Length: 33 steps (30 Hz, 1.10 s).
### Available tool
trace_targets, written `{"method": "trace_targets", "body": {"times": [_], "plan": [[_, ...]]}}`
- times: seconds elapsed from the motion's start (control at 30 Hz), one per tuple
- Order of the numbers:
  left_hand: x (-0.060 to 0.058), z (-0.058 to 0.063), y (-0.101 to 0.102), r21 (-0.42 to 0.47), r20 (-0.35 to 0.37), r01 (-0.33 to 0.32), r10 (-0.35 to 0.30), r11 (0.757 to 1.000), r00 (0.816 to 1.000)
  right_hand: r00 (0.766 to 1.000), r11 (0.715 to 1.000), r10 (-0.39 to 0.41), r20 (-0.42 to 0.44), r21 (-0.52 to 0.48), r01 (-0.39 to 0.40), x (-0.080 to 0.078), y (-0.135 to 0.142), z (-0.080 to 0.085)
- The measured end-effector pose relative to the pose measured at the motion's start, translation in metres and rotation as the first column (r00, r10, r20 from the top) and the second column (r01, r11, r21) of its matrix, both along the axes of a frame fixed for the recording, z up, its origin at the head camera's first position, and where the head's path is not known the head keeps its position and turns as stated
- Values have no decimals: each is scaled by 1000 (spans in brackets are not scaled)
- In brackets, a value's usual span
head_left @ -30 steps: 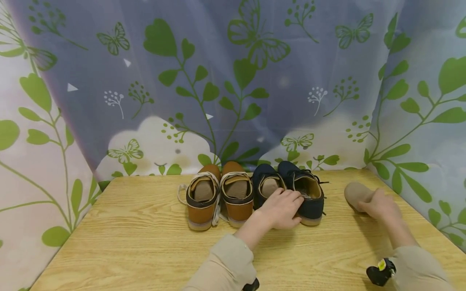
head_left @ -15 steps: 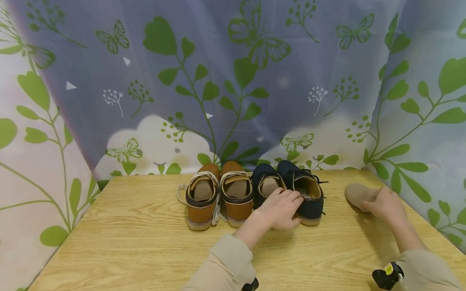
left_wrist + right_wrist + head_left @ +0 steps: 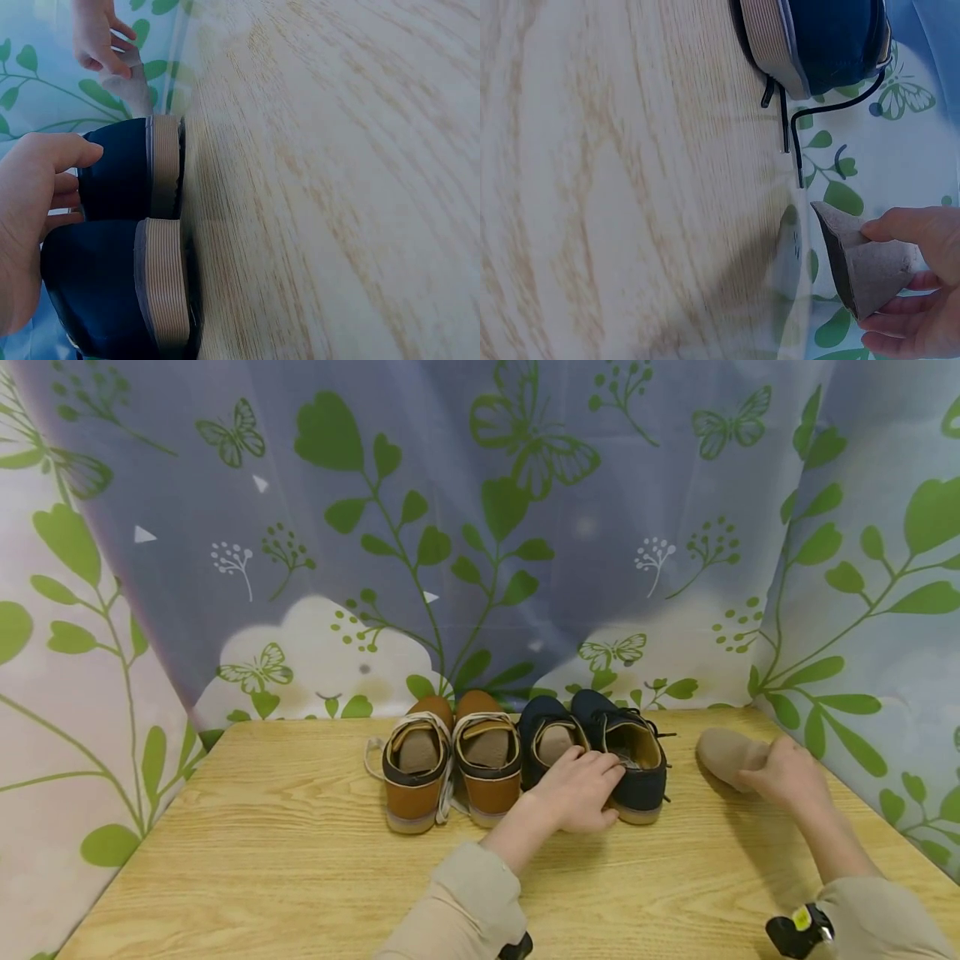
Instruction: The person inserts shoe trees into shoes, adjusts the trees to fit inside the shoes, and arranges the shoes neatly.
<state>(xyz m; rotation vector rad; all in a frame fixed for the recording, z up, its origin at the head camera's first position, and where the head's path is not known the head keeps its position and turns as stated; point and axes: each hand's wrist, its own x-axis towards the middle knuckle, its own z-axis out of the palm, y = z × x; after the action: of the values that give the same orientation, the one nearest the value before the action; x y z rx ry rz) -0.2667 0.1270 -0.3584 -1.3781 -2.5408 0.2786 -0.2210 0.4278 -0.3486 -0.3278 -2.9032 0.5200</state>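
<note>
Out to the right, my right hand pinches a beige-grey moulded pulp shoe insert, holding it just over the table. The right wrist view shows the insert as a hollow shell, thumb on one side and fingers on the other. My left hand holds the heel collar of the right navy shoe; in the left wrist view its thumb lies on that heel, other fingers partly hidden. The left navy shoe has a beige insert inside. No insert shows in the right shoe's opening.
Left of the navy pair stand two brown shoes with pale laces, each with an insert inside. All the shoes sit on a wooden table, toes toward a leaf-print cloth backdrop. Cloth also rises along the table's sides.
My right hand shifts slightly right, then brings the insert a little back to the left and up. The left hand and the shoes stay where they were.
</note>
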Motion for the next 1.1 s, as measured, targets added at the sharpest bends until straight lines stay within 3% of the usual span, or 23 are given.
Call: {"method": "trace_targets", "body": {"times": [0.73,0.9,1.1], "plan": [[0,0,0,-1,14,2,-2,1000,1000,997,999,39,-67,11,-38,9,-17,22],[1,0,1,-12,-7,6,-6,1000,1000,996,999,47,-72,-4,-48,11,-19,30],[2,-2,4,-28,-97,41,-43,999,994,996,998,55,-71,-15,-56,12,-23,37]]}}
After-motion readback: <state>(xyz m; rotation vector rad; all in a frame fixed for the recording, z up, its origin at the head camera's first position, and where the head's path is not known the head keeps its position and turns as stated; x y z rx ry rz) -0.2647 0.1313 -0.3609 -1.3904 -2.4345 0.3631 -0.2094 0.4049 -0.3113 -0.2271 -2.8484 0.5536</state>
